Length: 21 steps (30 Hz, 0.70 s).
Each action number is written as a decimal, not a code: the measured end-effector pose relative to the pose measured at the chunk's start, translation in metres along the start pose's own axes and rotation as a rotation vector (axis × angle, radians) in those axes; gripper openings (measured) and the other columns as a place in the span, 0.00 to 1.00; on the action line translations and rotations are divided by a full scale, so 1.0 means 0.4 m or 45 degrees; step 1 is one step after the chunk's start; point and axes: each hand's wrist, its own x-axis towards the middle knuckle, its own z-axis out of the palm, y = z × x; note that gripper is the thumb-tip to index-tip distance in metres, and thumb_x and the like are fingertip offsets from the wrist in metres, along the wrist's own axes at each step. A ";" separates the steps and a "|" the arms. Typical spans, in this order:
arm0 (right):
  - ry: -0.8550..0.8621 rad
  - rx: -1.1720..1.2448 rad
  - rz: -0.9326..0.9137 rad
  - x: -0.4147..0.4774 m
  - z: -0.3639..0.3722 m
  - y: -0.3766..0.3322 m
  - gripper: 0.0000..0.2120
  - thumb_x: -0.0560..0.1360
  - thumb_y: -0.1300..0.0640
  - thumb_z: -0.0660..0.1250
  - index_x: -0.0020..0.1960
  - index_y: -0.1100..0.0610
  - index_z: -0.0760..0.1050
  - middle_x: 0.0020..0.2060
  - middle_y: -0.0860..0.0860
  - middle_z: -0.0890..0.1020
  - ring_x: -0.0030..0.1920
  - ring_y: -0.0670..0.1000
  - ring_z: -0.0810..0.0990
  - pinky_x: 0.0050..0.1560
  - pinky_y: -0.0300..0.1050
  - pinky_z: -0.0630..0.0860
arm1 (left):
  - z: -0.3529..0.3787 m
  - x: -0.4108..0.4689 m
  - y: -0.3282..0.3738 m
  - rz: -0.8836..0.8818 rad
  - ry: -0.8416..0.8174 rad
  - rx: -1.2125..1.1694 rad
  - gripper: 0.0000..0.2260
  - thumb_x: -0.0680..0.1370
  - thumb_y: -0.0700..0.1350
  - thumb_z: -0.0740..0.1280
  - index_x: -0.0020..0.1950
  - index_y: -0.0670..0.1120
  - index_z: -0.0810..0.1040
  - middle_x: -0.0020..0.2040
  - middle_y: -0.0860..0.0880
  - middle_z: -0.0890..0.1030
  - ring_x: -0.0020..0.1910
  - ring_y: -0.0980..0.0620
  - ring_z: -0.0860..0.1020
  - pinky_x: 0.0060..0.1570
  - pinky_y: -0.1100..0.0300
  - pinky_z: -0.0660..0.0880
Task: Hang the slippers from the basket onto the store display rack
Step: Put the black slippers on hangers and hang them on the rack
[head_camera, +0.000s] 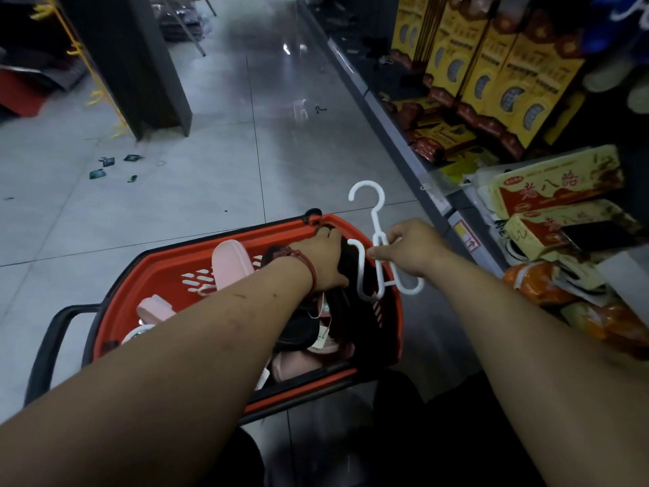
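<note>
Pairing a slipper with its hanger over the basket, with nothing yet on the rack.

I see the right hand (412,247) pinching the white hanger (375,221) at its neck between thumb and fingertips, above the right end of the red basket (165,272). The left hand (325,256) is down inside, fingers and thumb seemingly curled round a dark slipper (351,263) at the far wall. The hanger's long axis runs away from me, hook at the far end and opening leftward, its two prongs curling at the near end. A pink slipper (231,265) stands on end against the far wall, beside more in the heap. I judge the thin pinch the weak point: pushing a slipper onto a prong could twist the hanger free. Tag strings in the heap may also snag as the slipper lifts.
</note>
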 end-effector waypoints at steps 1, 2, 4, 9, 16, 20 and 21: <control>-0.017 -0.009 0.001 -0.004 -0.001 0.000 0.14 0.70 0.50 0.78 0.39 0.59 0.79 0.36 0.54 0.83 0.36 0.53 0.80 0.37 0.44 0.73 | 0.000 0.002 -0.005 -0.020 -0.038 0.000 0.41 0.69 0.57 0.76 0.75 0.43 0.62 0.71 0.43 0.65 0.62 0.40 0.75 0.57 0.49 0.76; -0.029 -0.017 0.001 -0.008 -0.002 -0.001 0.14 0.71 0.50 0.77 0.39 0.58 0.78 0.35 0.53 0.82 0.34 0.52 0.79 0.35 0.42 0.71 | -0.002 0.001 -0.010 -0.045 -0.069 -0.024 0.43 0.67 0.57 0.78 0.74 0.43 0.62 0.72 0.43 0.63 0.60 0.40 0.76 0.57 0.49 0.77; -0.032 -0.013 -0.003 -0.016 -0.001 -0.006 0.14 0.71 0.49 0.77 0.38 0.57 0.77 0.34 0.52 0.80 0.33 0.52 0.77 0.33 0.41 0.69 | -0.020 -0.006 -0.014 -0.096 -0.039 -0.160 0.42 0.65 0.53 0.79 0.73 0.42 0.63 0.71 0.43 0.61 0.57 0.40 0.77 0.56 0.49 0.78; 0.047 0.127 -0.079 -0.028 -0.006 -0.029 0.17 0.70 0.47 0.76 0.39 0.61 0.77 0.34 0.53 0.82 0.37 0.55 0.81 0.38 0.46 0.74 | -0.112 -0.041 -0.032 -0.052 0.375 -0.414 0.32 0.67 0.44 0.75 0.69 0.49 0.68 0.65 0.47 0.65 0.57 0.41 0.75 0.56 0.47 0.77; 0.123 0.211 -0.228 -0.074 0.002 -0.081 0.12 0.72 0.45 0.75 0.40 0.53 0.81 0.35 0.49 0.84 0.37 0.50 0.83 0.40 0.47 0.77 | -0.209 -0.158 -0.164 0.057 0.696 -0.601 0.36 0.66 0.37 0.79 0.71 0.48 0.69 0.62 0.50 0.68 0.44 0.56 0.72 0.42 0.75 0.70; 0.177 0.247 -0.304 -0.095 0.032 -0.136 0.14 0.71 0.44 0.76 0.38 0.54 0.79 0.32 0.51 0.82 0.35 0.53 0.82 0.38 0.49 0.77 | -0.232 -0.244 -0.235 0.009 0.771 -0.635 0.39 0.65 0.34 0.79 0.73 0.49 0.68 0.60 0.53 0.67 0.42 0.59 0.72 0.38 0.75 0.70; 0.170 0.257 -0.328 -0.100 0.041 -0.153 0.14 0.70 0.44 0.76 0.38 0.54 0.80 0.33 0.51 0.82 0.36 0.54 0.82 0.40 0.50 0.78 | -0.235 -0.264 -0.249 -0.003 0.789 -0.630 0.40 0.65 0.33 0.78 0.74 0.49 0.68 0.60 0.53 0.67 0.43 0.59 0.72 0.38 0.75 0.70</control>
